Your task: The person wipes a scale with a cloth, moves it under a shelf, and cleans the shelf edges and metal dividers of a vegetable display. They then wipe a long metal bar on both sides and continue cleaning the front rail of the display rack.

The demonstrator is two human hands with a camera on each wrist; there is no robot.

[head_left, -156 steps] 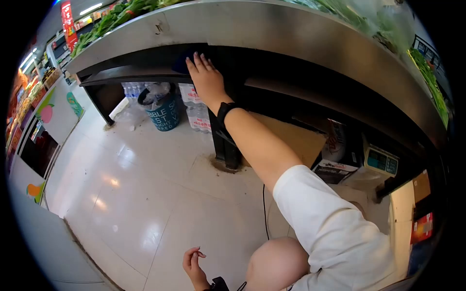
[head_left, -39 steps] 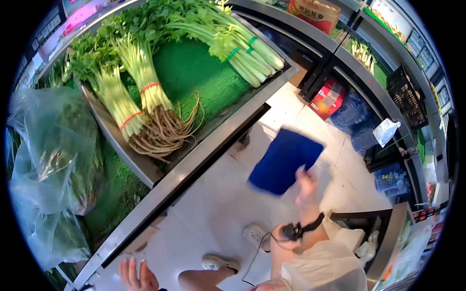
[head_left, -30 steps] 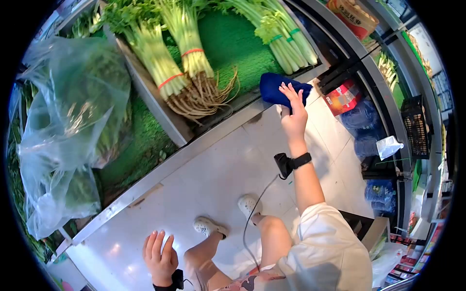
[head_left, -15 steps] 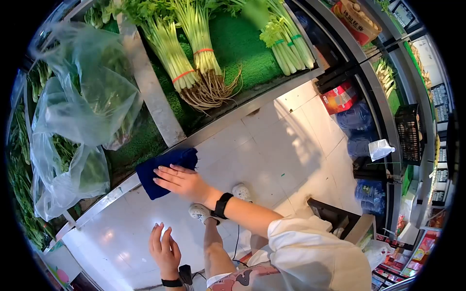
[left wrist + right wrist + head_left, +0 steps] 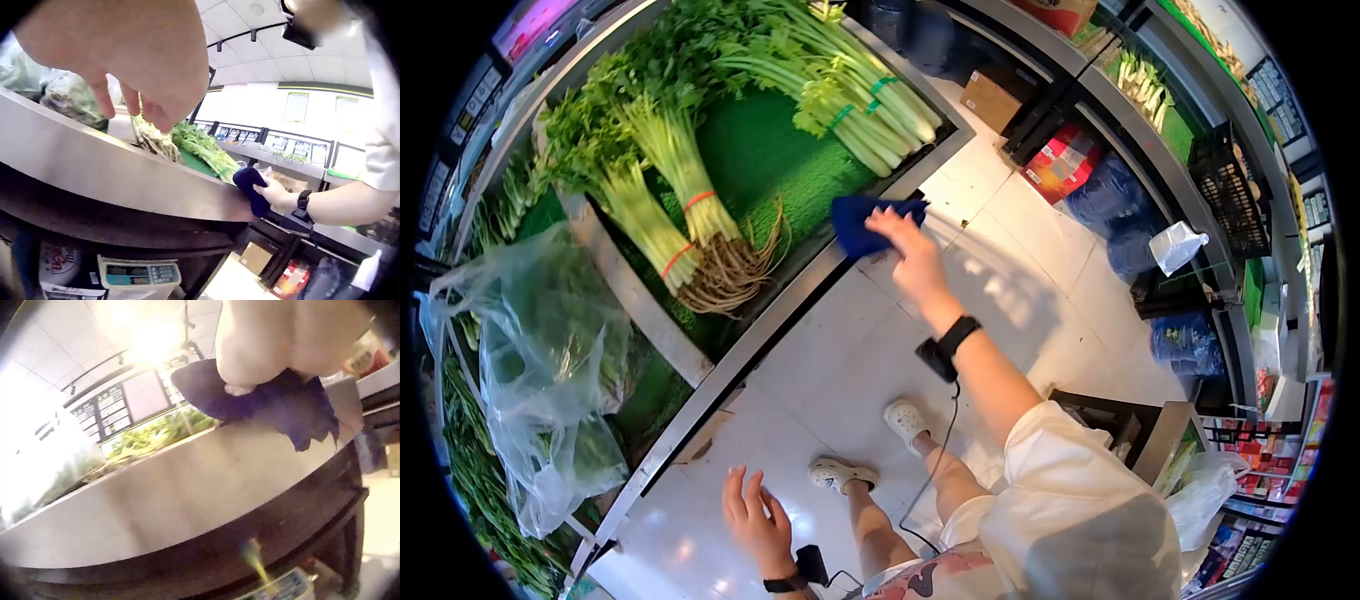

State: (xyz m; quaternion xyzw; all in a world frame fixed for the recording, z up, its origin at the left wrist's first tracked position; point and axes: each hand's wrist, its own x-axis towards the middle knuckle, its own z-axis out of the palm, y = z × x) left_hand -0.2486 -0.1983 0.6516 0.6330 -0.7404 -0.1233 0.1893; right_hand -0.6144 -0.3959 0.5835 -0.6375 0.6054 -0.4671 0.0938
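Note:
My right hand (image 5: 910, 258) holds a dark blue cloth (image 5: 858, 228) against the metal rim (image 5: 745, 365) of the vegetable stand, close to its right corner. In the right wrist view the cloth (image 5: 275, 409) drapes over the rim's top edge and down its outer face, bunched under the fingers. The left wrist view shows the thumb side of that hand gripping the cloth (image 5: 251, 190). My left hand (image 5: 758, 522) hangs in the air in front of the stand, fingers loosely bent, holding nothing. Behind the rim, bundles of celery (image 5: 690, 200) lie on green matting (image 5: 750, 150).
A clear plastic bag (image 5: 550, 370) of greens lies on the stand's left part. A scale (image 5: 140, 275) stands below the stand. To the right are a red box (image 5: 1062, 163), a cardboard box (image 5: 997, 98) and a black crate (image 5: 1230, 195). A cable (image 5: 940, 460) hangs from the right wrist.
The right hand was under the stand's rim at first, then swung the cloth out to the rim. Over the last half second it moved from the rim's left part to the right corner.

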